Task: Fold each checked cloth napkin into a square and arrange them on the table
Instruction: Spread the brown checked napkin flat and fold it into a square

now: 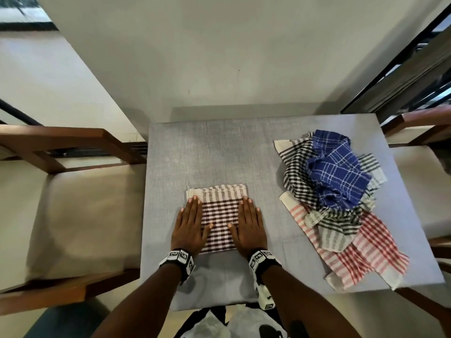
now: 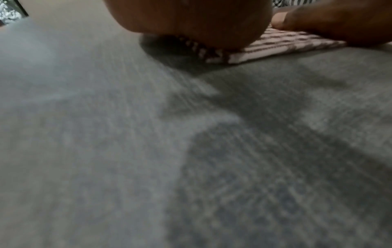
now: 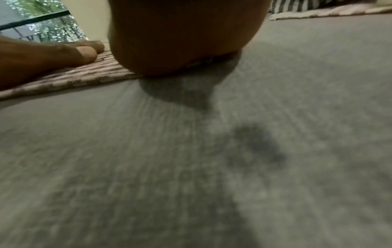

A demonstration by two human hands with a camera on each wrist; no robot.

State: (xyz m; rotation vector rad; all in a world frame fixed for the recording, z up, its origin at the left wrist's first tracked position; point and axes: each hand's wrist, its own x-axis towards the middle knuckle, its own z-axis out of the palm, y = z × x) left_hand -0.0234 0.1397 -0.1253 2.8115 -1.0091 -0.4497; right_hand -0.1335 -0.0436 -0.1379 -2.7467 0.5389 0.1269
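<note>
A brown-and-white checked napkin, folded into a rough square, lies flat near the middle of the grey table. My left hand presses flat on its left side and my right hand on its right side, fingers straight, thumbs turned inward. In the left wrist view the heel of my left hand sits on the napkin's near corner. The right wrist view shows the heel of my right hand on the napkin's edge. A pile of unfolded napkins, blue, black and red checked, lies at the right.
Wooden chairs with pale cushions stand at the left and at the right of the table. A wall runs behind it. The red checked napkin reaches the table's front right edge.
</note>
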